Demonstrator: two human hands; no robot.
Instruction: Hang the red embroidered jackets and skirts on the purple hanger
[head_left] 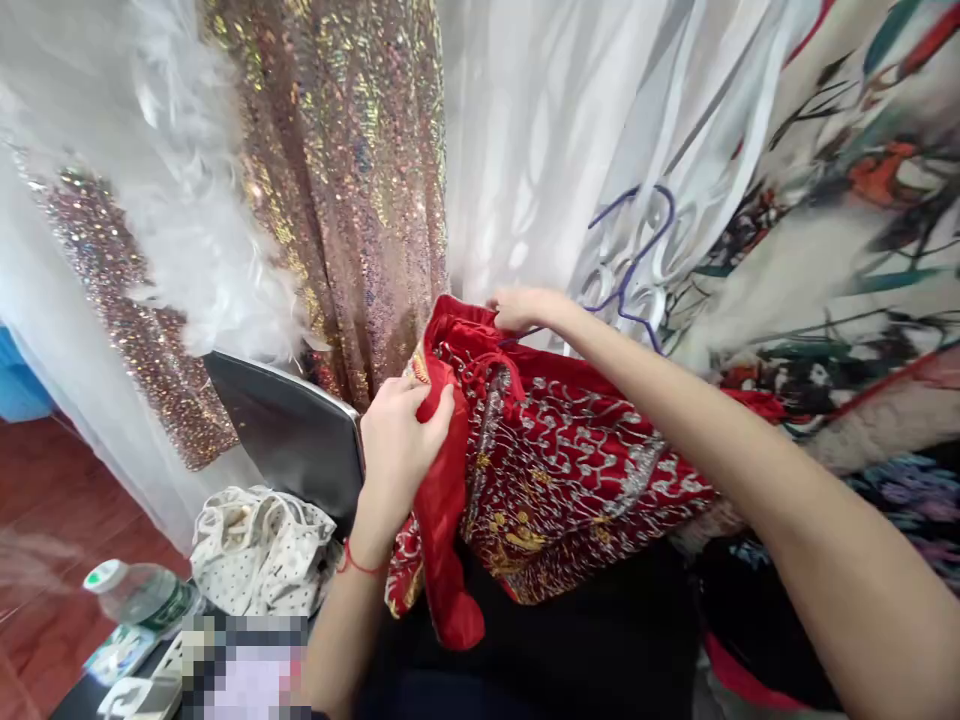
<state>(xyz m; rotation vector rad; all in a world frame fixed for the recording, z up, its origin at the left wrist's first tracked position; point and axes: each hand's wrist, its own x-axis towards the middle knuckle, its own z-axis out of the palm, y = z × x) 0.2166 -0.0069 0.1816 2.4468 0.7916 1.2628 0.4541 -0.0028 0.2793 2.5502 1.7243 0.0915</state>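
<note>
A red garment (pixel 577 440) with silver and gold embroidery hangs in front of me, its smooth red edging folded down at the left. My left hand (pixel 405 420) pinches that edging near the top left corner, thumb and fingers closed on the cloth. At the garment's upper edge is my right hand (pixel 517 308), its fingers curled and partly hidden behind the red cloth. A purple hanger (pixel 624 285) shows its hook and shoulders behind my right forearm; one end of it reaches into the garment near my right hand. Red ties (pixel 491 370) dangle at the top edge.
At left stand a black chair back (pixel 289 430), a polka-dot cloth (pixel 262 550) and a plastic bottle (pixel 142 592) lying tilted. Sequined fabric (pixel 345 180), white feather trim (pixel 202 200) and white sheer curtains (pixel 525 130) hang behind. Floral fabric (pixel 862 250) fills the right side.
</note>
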